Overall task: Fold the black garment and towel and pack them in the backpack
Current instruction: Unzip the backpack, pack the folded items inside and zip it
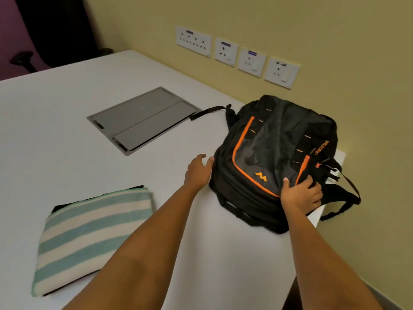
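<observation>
A black backpack (277, 153) with orange trim lies flat on the white table (55, 121) at the right corner, zipped as far as I can see. My right hand (301, 194) grips its near right edge. My left hand (199, 173) is at the bag's left side, fingers apart, its fingertips touching the fabric. At the near left lies a folded towel (93, 233) with blue-green and cream stripes. It rests on top of the folded black garment (59, 207), of which only thin dark edges show at the back and front.
A grey metal flap panel (143, 119) is set into the tabletop behind the towel. Several wall sockets (237, 54) line the yellow wall. A dark chair (51, 34) stands at the far left. The table's right edge (321, 215) is close to the backpack; straps (344, 202) hang over it.
</observation>
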{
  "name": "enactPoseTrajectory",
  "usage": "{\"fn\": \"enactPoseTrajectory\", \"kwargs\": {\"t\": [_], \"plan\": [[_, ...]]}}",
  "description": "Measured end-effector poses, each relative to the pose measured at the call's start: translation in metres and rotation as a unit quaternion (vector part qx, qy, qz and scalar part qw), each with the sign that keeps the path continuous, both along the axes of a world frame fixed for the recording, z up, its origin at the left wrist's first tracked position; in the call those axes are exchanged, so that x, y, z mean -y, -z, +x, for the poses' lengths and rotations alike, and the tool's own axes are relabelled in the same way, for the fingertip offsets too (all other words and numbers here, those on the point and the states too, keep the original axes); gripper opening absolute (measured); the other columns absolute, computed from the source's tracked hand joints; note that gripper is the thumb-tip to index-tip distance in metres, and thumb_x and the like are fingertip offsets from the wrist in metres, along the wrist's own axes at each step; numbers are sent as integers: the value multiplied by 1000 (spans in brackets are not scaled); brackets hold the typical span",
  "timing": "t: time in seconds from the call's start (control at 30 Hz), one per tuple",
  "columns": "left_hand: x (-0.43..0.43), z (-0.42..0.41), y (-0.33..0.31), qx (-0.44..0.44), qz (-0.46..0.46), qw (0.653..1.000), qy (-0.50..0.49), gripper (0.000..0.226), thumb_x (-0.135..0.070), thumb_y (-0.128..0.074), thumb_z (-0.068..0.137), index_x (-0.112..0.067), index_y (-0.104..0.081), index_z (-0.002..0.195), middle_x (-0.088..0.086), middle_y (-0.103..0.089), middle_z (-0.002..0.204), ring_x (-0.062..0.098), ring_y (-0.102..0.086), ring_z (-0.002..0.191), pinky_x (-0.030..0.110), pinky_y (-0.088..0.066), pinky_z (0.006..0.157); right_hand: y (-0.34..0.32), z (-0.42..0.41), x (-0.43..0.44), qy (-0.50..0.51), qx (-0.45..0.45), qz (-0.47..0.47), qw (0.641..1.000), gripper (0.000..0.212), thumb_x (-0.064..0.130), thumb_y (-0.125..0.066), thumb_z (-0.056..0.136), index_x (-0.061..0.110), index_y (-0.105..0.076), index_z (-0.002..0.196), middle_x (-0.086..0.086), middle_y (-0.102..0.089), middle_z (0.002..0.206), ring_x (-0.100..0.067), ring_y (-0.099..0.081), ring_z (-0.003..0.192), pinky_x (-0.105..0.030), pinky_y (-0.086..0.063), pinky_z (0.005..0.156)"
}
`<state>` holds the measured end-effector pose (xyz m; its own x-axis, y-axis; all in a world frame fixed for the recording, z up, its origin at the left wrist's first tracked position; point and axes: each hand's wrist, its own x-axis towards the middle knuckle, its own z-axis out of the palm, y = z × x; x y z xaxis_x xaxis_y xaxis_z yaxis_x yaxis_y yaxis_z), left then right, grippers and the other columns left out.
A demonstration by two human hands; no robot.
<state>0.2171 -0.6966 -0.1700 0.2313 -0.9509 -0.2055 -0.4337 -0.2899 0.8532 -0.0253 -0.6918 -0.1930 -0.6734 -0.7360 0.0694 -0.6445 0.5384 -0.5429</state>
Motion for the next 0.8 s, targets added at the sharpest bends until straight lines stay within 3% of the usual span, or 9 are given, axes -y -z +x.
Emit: {"fn": "enactPoseTrajectory", "kwargs": {"t": [0.1, 0.3, 0.4, 0.53, 0.63, 0.8], "plan": [[22, -21, 9, 5, 13, 1000, 24, 57, -46, -44, 96, -13, -37, 142, 10, -42, 145, 30, -43, 131, 44, -36, 109, 18, -16, 1, 41, 32, 10, 999, 71, 41, -60, 88, 9, -30, 144, -21, -22, 150, -39, -17, 139, -53, -13, 112], [42, -45, 34, 15, 27, 999, 28, 83, -49, -64, 82, -16, -24, 148, 12, -37, 147, 32, -39, 133, 48, -35, 110, 35, -24, 15, 57, 84, 6, 995, 79, 45, -60, 86, 13, -21, 147, -21, -18, 153, -39, -14, 142, -54, -19, 111], [45, -49, 40, 57, 25, 998, 4, 75, -39, -66, 83, -17, -29, 144, 14, -43, 141, 35, -44, 127, 47, -38, 107, 38, -22, 17, 53, 68, 2, 996, 76, 42, -60, 87, 14, -23, 147, -21, -22, 151, -37, -17, 141, -54, -21, 111], [50, -47, 31, 33, 22, 999, -14, 55, -26, -66, 83, -15, -39, 129, 14, -53, 125, 32, -56, 109, 39, -48, 96, 37, -24, 16, 35, 52, -7, 998, 65, 29, -57, 91, 16, -26, 147, -20, -27, 149, -37, -26, 137, -53, -25, 109], [50, -44, 21, 21, 37, 999, 5, 51, -17, -65, 85, -13, -37, 128, 14, -53, 123, 30, -56, 102, 30, -45, 84, 34, -27, 14, 6, 47, -11, 999, 61, 22, -54, 93, 16, -26, 147, -19, -26, 150, -38, -31, 136, -52, -28, 109], [35, -36, 5, 4, 99, 995, 13, 57, -7, -68, 83, -15, -36, 129, 18, -49, 130, 35, -53, 112, 39, -46, 95, 32, -34, -1, -60, 39, -16, 997, 58, 15, -52, 94, 13, -27, 146, -19, -24, 151, -39, -38, 131, -48, -35, 107]]}}
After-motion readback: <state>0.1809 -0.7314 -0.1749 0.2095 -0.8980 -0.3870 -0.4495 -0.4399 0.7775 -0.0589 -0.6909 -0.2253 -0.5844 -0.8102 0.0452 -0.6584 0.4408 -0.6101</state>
